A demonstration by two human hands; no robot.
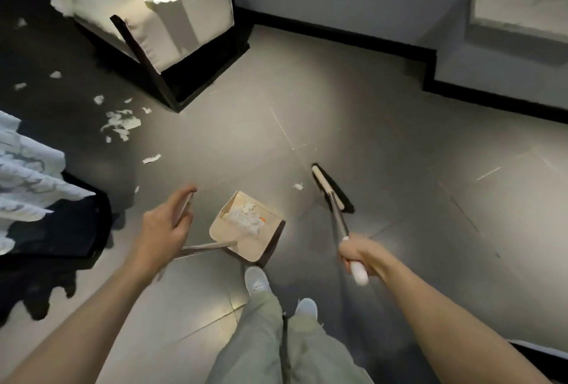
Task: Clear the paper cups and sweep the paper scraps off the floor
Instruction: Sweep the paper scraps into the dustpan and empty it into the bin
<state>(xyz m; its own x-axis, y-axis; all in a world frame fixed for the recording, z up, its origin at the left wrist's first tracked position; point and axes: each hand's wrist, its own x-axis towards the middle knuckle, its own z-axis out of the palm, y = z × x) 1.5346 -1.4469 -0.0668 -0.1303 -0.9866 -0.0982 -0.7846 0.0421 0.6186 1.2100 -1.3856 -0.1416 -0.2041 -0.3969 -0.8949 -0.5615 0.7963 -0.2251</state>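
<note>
My right hand (pixel 359 256) grips the white end of a broom handle, and the black broom head (pixel 333 190) rests on the grey floor ahead of it. My left hand (pixel 167 223) is closed loosely around the beige grip of the dustpan's metal handle. The beige dustpan (pixel 242 245) sits on the floor between my hands with a heap of white paper scraps (pixel 246 219) inside. One small scrap (pixel 298 186) lies just left of the broom head. Several more scraps (pixel 121 122) are scattered at the left, with one strip (pixel 151 159) nearer. I see no paper cups.
A white armchair on a black frame (pixel 159 24) stands at the upper left. A white patterned cloth (pixel 27 168) hangs over a black stand (pixel 67 230) at the left edge. A white wall with a black baseboard (pixel 338 36) runs along the back. My shoes (pixel 256 279) stand just behind the dustpan.
</note>
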